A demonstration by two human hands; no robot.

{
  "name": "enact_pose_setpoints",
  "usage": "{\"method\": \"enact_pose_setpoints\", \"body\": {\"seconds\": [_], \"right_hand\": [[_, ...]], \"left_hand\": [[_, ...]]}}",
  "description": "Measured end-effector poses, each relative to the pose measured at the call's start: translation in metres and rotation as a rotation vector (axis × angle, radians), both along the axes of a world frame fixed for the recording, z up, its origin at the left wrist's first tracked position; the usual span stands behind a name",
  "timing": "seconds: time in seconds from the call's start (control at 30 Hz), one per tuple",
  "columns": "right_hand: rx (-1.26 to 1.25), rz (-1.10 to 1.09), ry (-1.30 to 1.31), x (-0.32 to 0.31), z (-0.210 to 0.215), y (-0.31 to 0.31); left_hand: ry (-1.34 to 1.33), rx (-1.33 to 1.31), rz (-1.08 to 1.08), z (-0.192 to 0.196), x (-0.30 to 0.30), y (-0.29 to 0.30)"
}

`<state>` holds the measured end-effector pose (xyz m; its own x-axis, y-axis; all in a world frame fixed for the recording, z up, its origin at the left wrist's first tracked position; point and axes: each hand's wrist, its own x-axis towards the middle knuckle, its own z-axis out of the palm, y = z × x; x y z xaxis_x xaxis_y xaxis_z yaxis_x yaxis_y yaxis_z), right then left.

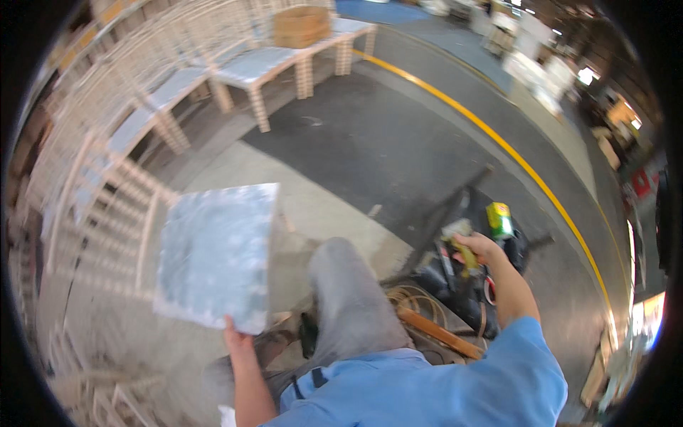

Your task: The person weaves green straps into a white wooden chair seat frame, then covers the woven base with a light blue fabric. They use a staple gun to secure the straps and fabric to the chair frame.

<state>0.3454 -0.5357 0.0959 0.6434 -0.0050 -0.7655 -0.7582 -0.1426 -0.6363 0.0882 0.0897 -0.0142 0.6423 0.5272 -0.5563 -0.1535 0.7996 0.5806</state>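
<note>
One green can beside right hand

A row of pale wooden chairs with light-coloured seats curves across the upper left of the frame, and a tan box sits on the row near the top centre. A yellow line bends over the grey floor from the top centre toward the lower right. Blurred white bundles fill the upper right; blue flooring shows at the top.
</note>
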Motion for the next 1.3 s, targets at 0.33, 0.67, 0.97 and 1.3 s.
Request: {"method": "enact_pose_setpoints", "body": {"seconds": [0.33, 0.67, 0.97, 1.3], "right_hand": [[-1.105, 0.545, -0.921, 0.010, 0.020, 0.060], [-0.414, 1.005, -0.510, -0.001, -0.022, 0.396], [-0.395, 1.221, -0.651, -0.048, -0.042, 0.411], [-0.354, 1.131, -0.709, -0.052, -0.050, 0.402]], "left_hand": [[-0.030, -0.182, 0.242, -0.033, 0.049, -0.048], [0.331, -0.090, -0.305, -0.006, 0.042, -0.045], [0.727, 0.437, 0.141, 0.037, 0.024, 0.108], [0.736, 0.407, 0.106, 0.022, 0.044, 0.140]]}}
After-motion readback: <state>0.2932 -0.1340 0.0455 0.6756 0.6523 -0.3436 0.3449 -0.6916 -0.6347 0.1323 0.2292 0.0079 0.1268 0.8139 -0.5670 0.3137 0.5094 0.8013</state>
